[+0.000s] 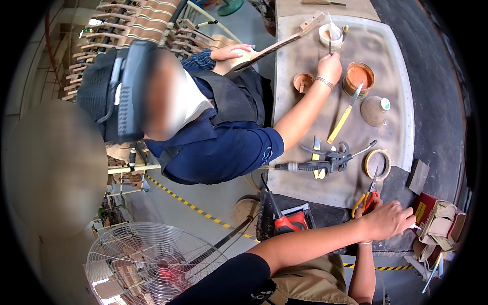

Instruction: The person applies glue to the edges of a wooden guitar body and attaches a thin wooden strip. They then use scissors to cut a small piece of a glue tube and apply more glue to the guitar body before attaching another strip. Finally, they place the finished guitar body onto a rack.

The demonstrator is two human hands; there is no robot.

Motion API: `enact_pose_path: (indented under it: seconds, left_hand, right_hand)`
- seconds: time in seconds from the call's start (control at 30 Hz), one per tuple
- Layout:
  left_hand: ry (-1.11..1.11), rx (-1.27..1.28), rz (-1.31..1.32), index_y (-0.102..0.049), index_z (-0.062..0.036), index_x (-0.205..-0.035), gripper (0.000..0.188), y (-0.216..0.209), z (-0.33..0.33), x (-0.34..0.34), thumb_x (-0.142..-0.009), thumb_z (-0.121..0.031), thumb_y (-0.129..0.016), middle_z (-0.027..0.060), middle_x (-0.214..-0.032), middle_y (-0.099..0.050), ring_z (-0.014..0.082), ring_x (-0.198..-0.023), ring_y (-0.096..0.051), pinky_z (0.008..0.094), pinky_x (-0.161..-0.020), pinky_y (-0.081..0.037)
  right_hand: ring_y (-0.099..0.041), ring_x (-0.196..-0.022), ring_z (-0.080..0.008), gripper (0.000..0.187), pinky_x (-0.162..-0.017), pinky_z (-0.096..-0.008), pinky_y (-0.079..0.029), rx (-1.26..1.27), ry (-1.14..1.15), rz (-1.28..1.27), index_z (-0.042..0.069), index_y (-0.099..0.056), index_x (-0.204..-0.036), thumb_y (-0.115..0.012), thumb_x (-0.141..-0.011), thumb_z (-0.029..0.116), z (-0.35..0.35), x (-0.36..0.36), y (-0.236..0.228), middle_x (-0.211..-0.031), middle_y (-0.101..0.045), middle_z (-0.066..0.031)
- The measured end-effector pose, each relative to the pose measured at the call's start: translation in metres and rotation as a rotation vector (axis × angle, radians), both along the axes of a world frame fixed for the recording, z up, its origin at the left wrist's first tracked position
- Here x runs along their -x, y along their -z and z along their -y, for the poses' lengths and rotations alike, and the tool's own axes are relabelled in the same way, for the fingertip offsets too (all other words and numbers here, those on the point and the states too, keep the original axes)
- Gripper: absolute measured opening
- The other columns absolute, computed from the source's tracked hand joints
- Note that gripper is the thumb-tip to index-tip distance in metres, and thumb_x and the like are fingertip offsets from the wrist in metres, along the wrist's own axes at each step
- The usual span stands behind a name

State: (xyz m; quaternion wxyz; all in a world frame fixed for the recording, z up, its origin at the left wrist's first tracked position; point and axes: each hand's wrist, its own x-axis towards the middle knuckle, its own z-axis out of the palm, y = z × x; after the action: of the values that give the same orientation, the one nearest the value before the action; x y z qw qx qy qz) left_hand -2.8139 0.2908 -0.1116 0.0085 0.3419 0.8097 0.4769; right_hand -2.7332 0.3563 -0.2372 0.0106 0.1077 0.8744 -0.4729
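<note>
My left arm reaches across to the right. Its hand, my left hand, is closed, with a small white pointed tip showing at its fingers; the rest of that thing is hidden. Below and partly behind it, my right hand has its fingers at the handles of scissors with red and orange-yellow grips. Their metal blade points away, toward a tape roll. Much of my right hand is covered. Beside my left hand stands a dark red box with light folded material in it.
Opposite, a co-worker's hand holds a thin tool near a white tub; their other hand steadies a wooden part. On the table lie a putty tin, a yellow-handled knife and an air gun. A fan stands left.
</note>
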Motion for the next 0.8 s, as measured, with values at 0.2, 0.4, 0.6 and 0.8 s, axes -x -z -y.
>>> enact_pose_path:
  seconds: [0.2, 0.4, 0.6, 0.8]
  left_hand:
    - [-0.008, 0.04, -0.002, -0.061, -0.004, -0.096, 0.01, 0.001, 0.001, -0.001, -0.091, -0.012, -0.064, 0.0133, -0.094, -0.062, 0.0335, -0.078, -0.067, 0.0456, -0.078, -0.054]
    - [0.009, 0.032, 0.006, -0.061, -0.0041, -0.102, 0.028, 0.001, 0.0, 0.001, -0.085, -0.019, -0.077, 0.0132, -0.094, -0.062, 0.0365, -0.082, -0.07, 0.0479, -0.077, -0.057]
    - [0.023, 0.02, 0.006, -0.058, -0.005, -0.108, 0.025, -0.007, 0.011, 0.009, -0.09, -0.017, -0.071, 0.0128, -0.097, -0.061, 0.0324, -0.079, -0.069, 0.0461, -0.075, -0.056]
    - [-0.11, -0.336, 0.433, -0.068, -0.0035, -0.117, 0.027, -0.017, 0.016, 0.023, -0.092, -0.006, -0.077, 0.0156, -0.113, -0.076, 0.0268, -0.1, -0.078, 0.0381, -0.084, -0.064]
  right_hand:
    - [-0.058, -0.093, -0.0197, 0.051, -0.088, -0.0338, -0.049, -0.096, 0.016, -0.084, 0.003, -0.053, -0.128, -0.073, -0.081, 0.008, -0.003, 0.0, 0.01, -0.105, -0.059, -0.0058]
    - [-0.061, -0.096, -0.0212, 0.053, -0.091, -0.0358, -0.05, -0.156, 0.043, -0.125, 0.002, -0.054, -0.131, -0.074, -0.083, 0.01, -0.007, -0.001, 0.011, -0.108, -0.061, -0.007]
    - [-0.06, -0.103, -0.0207, 0.052, -0.094, -0.0356, -0.05, -0.125, 0.017, -0.115, 0.002, -0.054, -0.132, -0.073, -0.085, 0.009, -0.007, 0.001, -0.008, -0.113, -0.061, -0.008]
    - [-0.062, -0.102, -0.0207, 0.052, -0.092, -0.036, -0.051, -0.035, 0.026, -0.138, 0.002, -0.053, -0.134, -0.074, -0.087, 0.009, -0.022, -0.014, -0.012, -0.114, -0.062, -0.0078]
